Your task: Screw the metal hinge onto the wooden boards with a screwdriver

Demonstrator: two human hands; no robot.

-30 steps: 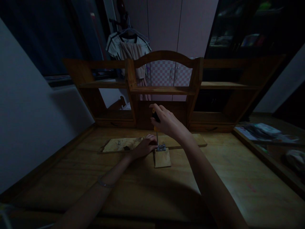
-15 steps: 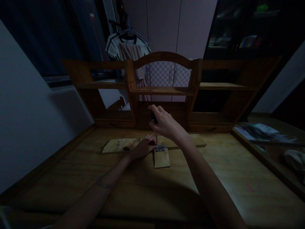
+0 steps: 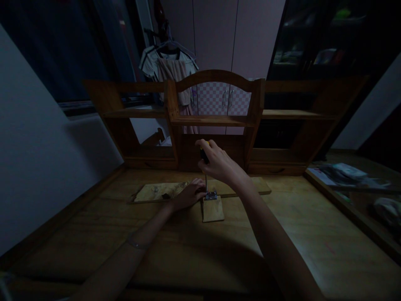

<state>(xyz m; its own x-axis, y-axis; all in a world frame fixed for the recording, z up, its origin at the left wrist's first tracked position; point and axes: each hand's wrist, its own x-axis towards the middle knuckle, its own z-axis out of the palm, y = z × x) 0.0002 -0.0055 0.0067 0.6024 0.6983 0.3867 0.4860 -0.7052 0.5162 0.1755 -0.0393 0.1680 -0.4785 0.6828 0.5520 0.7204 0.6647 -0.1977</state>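
Still upright, screwdriver on hinge.

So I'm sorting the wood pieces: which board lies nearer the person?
The small square board, the one in front of the metal hinge. The long board lies behind it, running left to right toward the shelf unit.

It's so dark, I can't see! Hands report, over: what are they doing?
Right hand grips screwdriver upright, tip on metal hinge. Left hand steadies beside hinge, on long board. Small wooden block under hinge. Nothing in the way.
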